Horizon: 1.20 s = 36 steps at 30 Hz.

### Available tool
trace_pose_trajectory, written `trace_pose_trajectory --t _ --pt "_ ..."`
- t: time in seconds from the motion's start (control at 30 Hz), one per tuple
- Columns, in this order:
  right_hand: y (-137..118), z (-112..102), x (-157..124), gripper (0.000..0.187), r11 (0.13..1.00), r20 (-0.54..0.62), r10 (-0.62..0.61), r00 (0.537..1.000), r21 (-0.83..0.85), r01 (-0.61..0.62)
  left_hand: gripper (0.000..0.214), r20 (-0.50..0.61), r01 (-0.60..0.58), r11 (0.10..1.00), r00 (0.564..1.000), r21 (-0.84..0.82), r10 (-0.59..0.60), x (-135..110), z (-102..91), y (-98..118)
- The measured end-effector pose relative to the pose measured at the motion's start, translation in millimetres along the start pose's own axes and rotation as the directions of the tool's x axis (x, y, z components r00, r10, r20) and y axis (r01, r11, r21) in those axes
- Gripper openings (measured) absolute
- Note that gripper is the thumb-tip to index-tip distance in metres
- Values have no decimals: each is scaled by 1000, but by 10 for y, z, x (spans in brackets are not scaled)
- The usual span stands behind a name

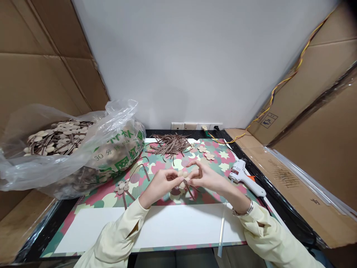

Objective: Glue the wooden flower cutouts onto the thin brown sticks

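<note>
Between my two hands, over the patterned mat, is a small beige fabric flower [182, 174] with brown ribbon tails hanging from it. My left hand [165, 183] pinches its left side between thumb and finger. On its right side, the thumb and fingers of my right hand [205, 175] close on the flower where the ribbon meets it. A finished-looking flower with ribbon tails [122, 188] lies on the mat to the left. Two loose beige flower pieces [209, 156] rest beyond my right hand. A heap of brown ribbon strips [173, 144] lies at the back.
A white glue gun [242, 175] lies to the right. A large plastic bag [117, 149] full of ribboned flowers stands at the left. A clear glue stick [222, 229] lies on the white board [178, 227] in front. Cardboard [290, 175] flanks the table; a power strip [192, 126] sits by the wall.
</note>
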State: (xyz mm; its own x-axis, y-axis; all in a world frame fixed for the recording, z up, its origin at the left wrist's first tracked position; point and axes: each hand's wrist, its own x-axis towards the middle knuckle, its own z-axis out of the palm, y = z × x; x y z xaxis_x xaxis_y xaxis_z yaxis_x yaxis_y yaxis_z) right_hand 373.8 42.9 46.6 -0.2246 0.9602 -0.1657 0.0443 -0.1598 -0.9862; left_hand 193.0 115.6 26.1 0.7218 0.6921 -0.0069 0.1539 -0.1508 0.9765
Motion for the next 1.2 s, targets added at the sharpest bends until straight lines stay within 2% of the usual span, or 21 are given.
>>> trace_pose_trajectory --t 0.1,0.2,0.3,0.43,0.5,0.7,1.0,1.2 --pt "-18 -5 -13 46 1000 33 4 999 23 -4 32 20 0 999 1000 -45 1 -2 -10 6" --pt "-71 -30 -34 39 1000 46 30 998 -6 -29 29 27 1 997 1000 -76 1 -1 -31 12" --pt "-144 -82 -56 28 997 -32 33 999 -72 -35 29 5 -2 999 1000 -53 2 0 -56 27" --pt "-183 -137 -62 19 993 -157 -48 986 -114 30 31 -25 -14 1000 1000 -9 14 -8 -64 66" --pt "-155 -128 -51 23 997 -163 -40 986 -77 28 31 -18 -18 999 1000 -29 17 -13 -52 82" --pt "10 -2 25 43 994 -35 16 999 105 -12 30 -7 -40 997 999 -59 39 -19 -8 75" --pt "-41 95 20 45 989 -65 17 998 147 -7 25 7 -84 995 996 -59 84 -18 -13 59" --pt "-17 80 15 45 991 -81 18 997 131 -7 30 -22 -55 998 998 -28 54 -19 7 66"
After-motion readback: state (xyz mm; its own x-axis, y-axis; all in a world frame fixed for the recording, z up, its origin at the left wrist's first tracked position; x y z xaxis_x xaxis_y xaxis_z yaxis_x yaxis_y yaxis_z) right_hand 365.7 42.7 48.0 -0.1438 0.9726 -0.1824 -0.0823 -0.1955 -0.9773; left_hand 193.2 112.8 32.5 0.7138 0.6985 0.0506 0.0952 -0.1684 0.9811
